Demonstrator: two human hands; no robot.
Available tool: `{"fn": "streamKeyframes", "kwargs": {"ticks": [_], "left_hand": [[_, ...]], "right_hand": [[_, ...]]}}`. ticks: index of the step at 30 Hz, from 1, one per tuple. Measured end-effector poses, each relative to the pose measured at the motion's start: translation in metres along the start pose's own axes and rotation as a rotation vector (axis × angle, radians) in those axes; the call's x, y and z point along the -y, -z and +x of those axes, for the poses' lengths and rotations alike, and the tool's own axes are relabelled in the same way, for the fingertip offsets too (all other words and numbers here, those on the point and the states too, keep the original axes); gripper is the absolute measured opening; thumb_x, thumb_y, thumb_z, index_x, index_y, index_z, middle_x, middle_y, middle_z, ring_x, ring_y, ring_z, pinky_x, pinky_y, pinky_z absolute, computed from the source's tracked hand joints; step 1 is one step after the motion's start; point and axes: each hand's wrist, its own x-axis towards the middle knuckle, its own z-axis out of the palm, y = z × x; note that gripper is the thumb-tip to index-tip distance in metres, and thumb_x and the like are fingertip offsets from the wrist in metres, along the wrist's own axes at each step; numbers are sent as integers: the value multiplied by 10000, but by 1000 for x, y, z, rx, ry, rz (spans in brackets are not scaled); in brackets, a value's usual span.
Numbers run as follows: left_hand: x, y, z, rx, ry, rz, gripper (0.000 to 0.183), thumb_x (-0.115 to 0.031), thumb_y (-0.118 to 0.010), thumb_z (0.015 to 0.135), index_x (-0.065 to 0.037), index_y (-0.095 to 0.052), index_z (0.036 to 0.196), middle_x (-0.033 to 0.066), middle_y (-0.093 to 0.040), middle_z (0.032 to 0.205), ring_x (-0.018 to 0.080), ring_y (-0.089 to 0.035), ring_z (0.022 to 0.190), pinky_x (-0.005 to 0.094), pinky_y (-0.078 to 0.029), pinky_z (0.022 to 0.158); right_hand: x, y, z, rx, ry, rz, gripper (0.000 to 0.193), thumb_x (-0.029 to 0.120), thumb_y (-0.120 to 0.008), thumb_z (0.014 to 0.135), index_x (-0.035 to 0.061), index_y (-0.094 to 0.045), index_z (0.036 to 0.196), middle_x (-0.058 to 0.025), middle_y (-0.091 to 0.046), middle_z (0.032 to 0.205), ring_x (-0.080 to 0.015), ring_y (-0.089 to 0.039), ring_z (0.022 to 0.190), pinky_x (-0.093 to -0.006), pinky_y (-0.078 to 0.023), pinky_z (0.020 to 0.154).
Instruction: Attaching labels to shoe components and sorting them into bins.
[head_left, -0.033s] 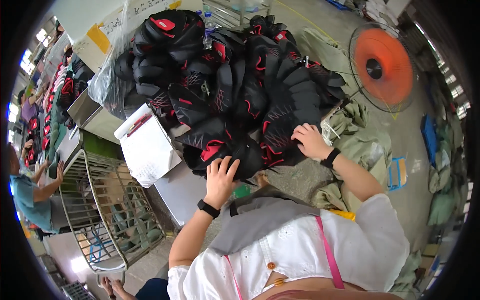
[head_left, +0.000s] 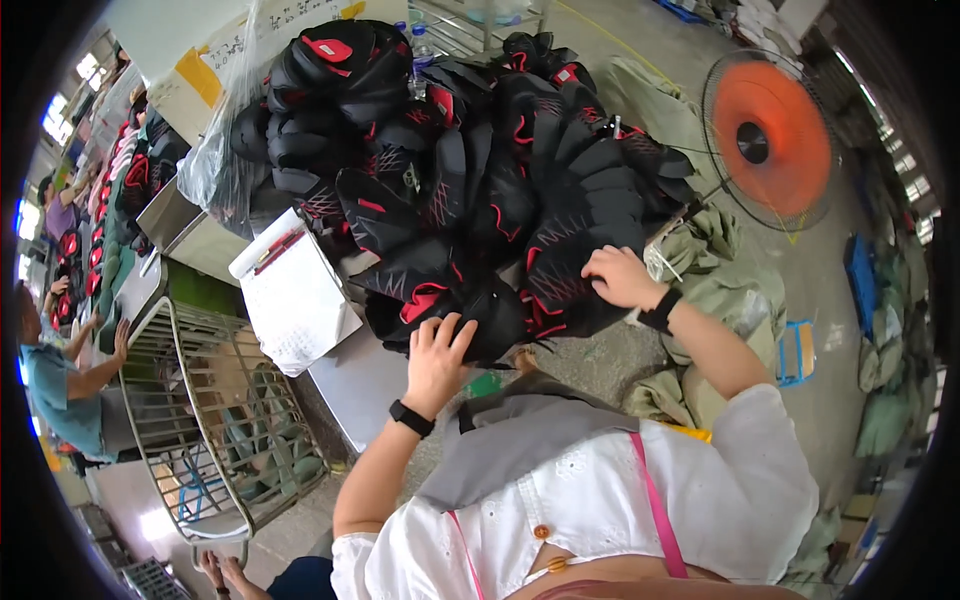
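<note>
Black shoe uppers [head_left: 492, 205] with red linings and red stitching lie heaped before me, many nested into fanned stacks. My left hand [head_left: 437, 358] curls over the near edge of a black upper with a red opening [head_left: 420, 303], its fingers a little apart and its thumb hidden. To the right, my right hand [head_left: 622, 276] grips the side of a long fanned stack [head_left: 585, 190], fingers bent against the black material. The undersides of both bundles are out of sight.
Left of the heap lie paper sheets [head_left: 295, 300] with a red pen. A metal cage cart [head_left: 215, 420] stands at the left, near a co-worker in a teal shirt [head_left: 58, 400]. An orange fan [head_left: 770, 140] and crumpled green sacks [head_left: 720, 290] are to the right.
Hardly anything differs. My left wrist sits slightly farther left and my right hand slightly higher; both stay on the same shoe uppers.
</note>
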Motion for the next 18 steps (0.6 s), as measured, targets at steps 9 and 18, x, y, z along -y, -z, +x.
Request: {"fn": "streamKeyframes", "kwargs": {"ticks": [9,18], "left_hand": [[-38,28,195,-40,-237,113,267,-335,-681,615,-132,-630,781,18,-579,844,194,-500,963,316,-401,770],[-11,-122,281,134,25,631,221,-264,-504,780,-183,-670,901,-61,-598,939,148,-521,948,360,-352,792]], "right_hand": [[-72,69,166,-102,475,41,178,35,-618,701,24,-595,877,-116,-591,959,-285,-523,1022,-366,-428,880],[-76,23,302,554,665,-533,400,251,-648,647,85,-600,1008,-185,-592,993,-333,-563,940,-404,-458,805]]}}
